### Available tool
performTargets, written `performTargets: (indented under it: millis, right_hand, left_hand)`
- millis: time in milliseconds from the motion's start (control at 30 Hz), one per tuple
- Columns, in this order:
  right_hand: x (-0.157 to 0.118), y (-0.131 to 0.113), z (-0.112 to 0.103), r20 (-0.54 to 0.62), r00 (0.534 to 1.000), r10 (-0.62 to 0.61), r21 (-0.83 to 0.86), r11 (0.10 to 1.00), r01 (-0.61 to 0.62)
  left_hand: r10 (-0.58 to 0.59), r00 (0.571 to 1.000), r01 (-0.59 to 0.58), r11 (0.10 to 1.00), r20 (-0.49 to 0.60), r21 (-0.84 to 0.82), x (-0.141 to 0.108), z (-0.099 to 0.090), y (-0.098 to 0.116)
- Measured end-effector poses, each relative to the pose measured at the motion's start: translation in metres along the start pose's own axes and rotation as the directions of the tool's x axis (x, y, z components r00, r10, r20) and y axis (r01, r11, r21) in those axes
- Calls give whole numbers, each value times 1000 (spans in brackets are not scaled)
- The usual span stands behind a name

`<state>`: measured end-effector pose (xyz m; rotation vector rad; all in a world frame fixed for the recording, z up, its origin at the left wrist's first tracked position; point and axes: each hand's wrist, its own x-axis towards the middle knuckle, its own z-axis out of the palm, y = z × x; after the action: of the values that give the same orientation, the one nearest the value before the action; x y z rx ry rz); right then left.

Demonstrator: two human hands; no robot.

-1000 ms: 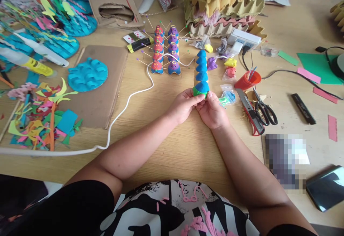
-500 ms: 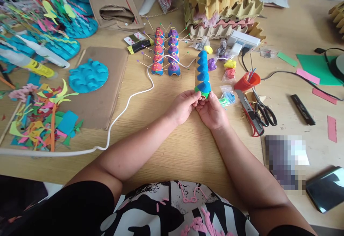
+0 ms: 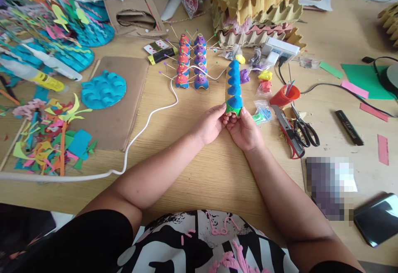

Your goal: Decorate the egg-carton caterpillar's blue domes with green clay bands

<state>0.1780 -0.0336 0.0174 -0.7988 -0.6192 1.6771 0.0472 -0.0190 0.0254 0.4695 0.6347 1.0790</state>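
Observation:
Both hands grip the near end of an egg-carton strip (image 3: 234,83), a row of several humps coated blue, with green around the base of the nearest hump. My left hand (image 3: 213,123) pinches its left edge between thumb and curled fingers. On the right edge, the thumb of my right hand (image 3: 244,130) presses near the green clay; the fingers curl beneath. Beyond them stand two finished-looking strips, a red and blue caterpillar (image 3: 183,64) and a purple and blue caterpillar (image 3: 200,64), with pin-headed sticks poking out. Bagged green and blue clay (image 3: 263,113) lies right of my right hand.
At right are a box cutter (image 3: 289,130), scissors (image 3: 306,130), an orange cup (image 3: 286,95) and a black marker (image 3: 348,127). A white cable (image 3: 149,117) crosses the left side near cardboard (image 3: 121,119) and paper scraps (image 3: 46,140). Egg trays (image 3: 255,6) are stacked behind.
The near end of the strip has tipped slightly, so more of its green base shows. Both thumbs have shifted a little outward and down along its edges.

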Motion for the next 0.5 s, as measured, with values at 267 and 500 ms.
performTargets:
  millis: [267, 500]
  right_hand:
    - [-2, -1, 2, -3, 1000, -5, -16, 1000, 5]
    - [-3, 1, 1, -7, 1000, -12, -4, 1000, 12]
  left_hand:
    - [-32, 999, 30, 997, -18, -69, 2, -3, 2]
    - [-57, 998, 52, 991, -35, -122, 1, -1, 3]
